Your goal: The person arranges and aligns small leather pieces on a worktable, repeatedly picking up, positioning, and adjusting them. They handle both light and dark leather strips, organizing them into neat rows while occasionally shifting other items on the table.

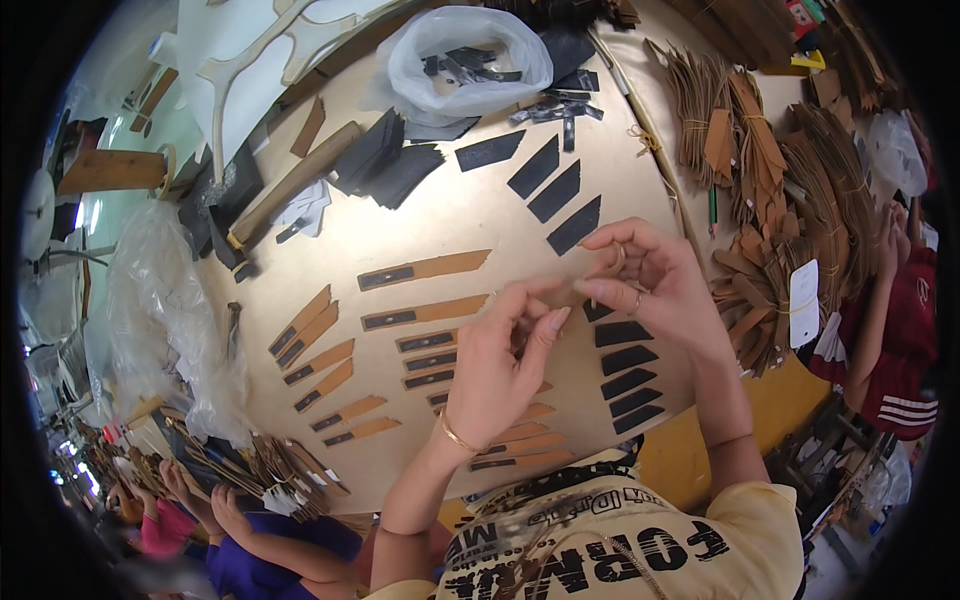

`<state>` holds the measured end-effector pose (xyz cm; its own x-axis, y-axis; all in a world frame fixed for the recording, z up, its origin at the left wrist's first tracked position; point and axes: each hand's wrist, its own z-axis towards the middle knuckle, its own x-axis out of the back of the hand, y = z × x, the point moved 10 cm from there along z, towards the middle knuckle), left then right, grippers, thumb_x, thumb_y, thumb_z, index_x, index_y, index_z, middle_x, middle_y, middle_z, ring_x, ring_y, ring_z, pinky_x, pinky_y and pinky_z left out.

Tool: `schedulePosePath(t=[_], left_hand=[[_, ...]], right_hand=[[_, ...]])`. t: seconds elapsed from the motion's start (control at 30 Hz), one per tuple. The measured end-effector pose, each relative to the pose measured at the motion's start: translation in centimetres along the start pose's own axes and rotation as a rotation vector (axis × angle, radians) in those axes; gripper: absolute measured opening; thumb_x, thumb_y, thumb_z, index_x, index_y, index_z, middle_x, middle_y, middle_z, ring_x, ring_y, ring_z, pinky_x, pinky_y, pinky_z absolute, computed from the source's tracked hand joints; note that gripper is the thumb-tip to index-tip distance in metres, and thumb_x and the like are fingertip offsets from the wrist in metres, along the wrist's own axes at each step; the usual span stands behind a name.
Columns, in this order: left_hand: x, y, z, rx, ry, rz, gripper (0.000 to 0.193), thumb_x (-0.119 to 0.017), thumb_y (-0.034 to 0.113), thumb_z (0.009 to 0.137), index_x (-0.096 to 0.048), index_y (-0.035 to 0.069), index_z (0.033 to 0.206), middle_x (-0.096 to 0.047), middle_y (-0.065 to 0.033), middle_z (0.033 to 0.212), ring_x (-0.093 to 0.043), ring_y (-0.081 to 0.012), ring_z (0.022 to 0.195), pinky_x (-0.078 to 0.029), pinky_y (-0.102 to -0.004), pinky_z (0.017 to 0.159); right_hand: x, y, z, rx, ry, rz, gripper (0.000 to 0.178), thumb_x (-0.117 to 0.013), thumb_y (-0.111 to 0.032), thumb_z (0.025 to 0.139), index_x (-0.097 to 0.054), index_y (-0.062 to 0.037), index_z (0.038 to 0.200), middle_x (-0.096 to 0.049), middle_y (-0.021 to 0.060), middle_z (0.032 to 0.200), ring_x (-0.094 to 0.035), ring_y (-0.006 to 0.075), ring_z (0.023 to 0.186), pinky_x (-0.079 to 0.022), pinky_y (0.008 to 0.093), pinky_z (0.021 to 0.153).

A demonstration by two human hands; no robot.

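My left hand hovers over the middle of the table, its thumb and forefinger apart and no object visible between them. My right hand is close beside it, fingers curled and thumb reaching toward the left forefinger; anything small in its grip is too blurred to make out. Below and left of my left hand lie tan leather strips, each with a dark piece on one end. Black slanted pieces form a column under my right hand. More black pieces lie fanned out beyond my hands.
A clear plastic bag of black parts stands at the far side, near stacked black sheets. Bundled brown strips and a white tag are on the right. Crumpled plastic lies left. Other people's hands show lower left.
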<state>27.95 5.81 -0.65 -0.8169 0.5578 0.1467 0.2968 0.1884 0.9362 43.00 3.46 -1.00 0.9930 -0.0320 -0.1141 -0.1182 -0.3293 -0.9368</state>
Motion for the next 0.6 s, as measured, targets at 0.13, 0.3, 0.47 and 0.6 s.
schedulePosePath(t=[0.13,0.3,0.47,0.6], left_hand=[[0.9,0.2,1.2,-0.057,0.139,-0.017,0.019,-0.067,0.005,0.092,-0.065,-0.002,0.110,-0.067,-0.0054,0.077,-0.057,-0.0078,0.068,-0.048,-0.0235,0.066],[1.2,0.8,2.5,-0.138,0.109,0.228,0.011,-0.068,0.002,0.089,-0.068,-0.002,0.100,-0.066,-0.0066,0.076,-0.058,-0.0100,0.066,-0.048,-0.0235,0.065],[1.5,0.7,2.8,-0.135,0.168,0.274,0.010,-0.066,-0.001,0.089,-0.071,0.000,0.098,-0.066,-0.0071,0.077,-0.058,-0.0109,0.066,-0.047,-0.0243,0.061],[1.0,0.8,2.6,-0.168,0.112,0.369,0.020,-0.063,-0.004,0.089,-0.073,0.003,0.106,-0.064,-0.0081,0.082,-0.058,-0.0127,0.067,-0.047,-0.0250,0.060]], right_hand=[[2.1,-0.1,1.6,0.045,0.167,-0.190,0.038,-0.073,-0.001,0.087,-0.058,-0.0021,0.122,-0.061,0.0002,0.091,-0.058,0.0043,0.085,-0.047,0.0198,0.072],[3.1,-1.5,2.3,0.170,0.266,-0.512,0.042,-0.076,-0.008,0.085,-0.060,-0.0034,0.123,-0.058,-0.0024,0.086,-0.050,0.0033,0.072,-0.043,0.0199,0.063],[3.4,-1.0,2.4,0.171,0.295,-0.502,0.040,-0.078,-0.010,0.084,-0.062,-0.0063,0.121,-0.057,-0.0032,0.084,-0.047,0.0042,0.067,-0.042,0.0199,0.061],[3.3,-0.3,2.6,0.129,0.283,-0.476,0.040,-0.078,-0.011,0.084,-0.062,-0.0083,0.121,-0.056,-0.0028,0.082,-0.046,0.0041,0.064,-0.040,0.0205,0.058]])
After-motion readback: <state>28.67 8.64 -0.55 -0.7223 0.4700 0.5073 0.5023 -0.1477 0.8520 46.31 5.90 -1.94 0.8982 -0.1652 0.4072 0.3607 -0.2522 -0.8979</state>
